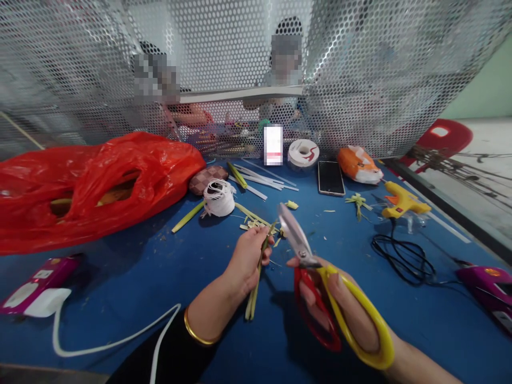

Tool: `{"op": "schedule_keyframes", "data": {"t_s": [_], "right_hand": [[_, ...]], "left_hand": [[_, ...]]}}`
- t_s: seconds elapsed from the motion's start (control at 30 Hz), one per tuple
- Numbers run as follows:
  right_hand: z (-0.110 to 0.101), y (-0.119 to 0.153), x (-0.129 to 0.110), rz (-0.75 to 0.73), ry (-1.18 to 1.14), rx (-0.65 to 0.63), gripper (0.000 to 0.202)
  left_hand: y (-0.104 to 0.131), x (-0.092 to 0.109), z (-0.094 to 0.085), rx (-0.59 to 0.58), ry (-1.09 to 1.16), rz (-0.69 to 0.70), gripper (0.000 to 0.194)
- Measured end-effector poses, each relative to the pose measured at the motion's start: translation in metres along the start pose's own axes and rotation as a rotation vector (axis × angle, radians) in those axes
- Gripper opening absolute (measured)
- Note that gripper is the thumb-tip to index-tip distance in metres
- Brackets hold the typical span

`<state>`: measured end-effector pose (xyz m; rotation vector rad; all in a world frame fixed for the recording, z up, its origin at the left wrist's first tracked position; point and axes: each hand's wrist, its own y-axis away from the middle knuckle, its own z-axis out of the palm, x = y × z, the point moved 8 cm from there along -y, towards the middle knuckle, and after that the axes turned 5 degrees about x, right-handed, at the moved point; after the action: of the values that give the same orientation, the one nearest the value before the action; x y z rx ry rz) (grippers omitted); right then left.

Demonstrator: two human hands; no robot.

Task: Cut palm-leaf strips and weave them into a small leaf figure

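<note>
My left hand is closed around a thin bundle of green-yellow plant strips, whose lower ends stick out below the palm. In my right hand is a pair of scissors with one red and one yellow handle, fingers through the loops. The blades point up and left, close to the top end of the strips but apart from it as far as I can see. Cut pale scraps lie on the blue table just beyond my left hand. A roll of white cord stands behind them.
A red plastic bag fills the left. White strips, a ribbon spool, a dark phone and an orange tissue pack line the back. A yellow glue gun with black cable lies right. Two people sit behind a perforated screen.
</note>
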<state>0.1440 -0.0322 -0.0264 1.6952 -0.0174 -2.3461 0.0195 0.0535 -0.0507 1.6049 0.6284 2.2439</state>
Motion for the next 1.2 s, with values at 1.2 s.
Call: {"op": "schedule_keyframes", "data": {"t_s": [1.2], "right_hand": [[0.038,-0.034,0.005,0.010,0.605,-0.034,0.027]], "left_hand": [[0.023,0.044,0.014,-0.365,0.437,0.081,0.027]]}}
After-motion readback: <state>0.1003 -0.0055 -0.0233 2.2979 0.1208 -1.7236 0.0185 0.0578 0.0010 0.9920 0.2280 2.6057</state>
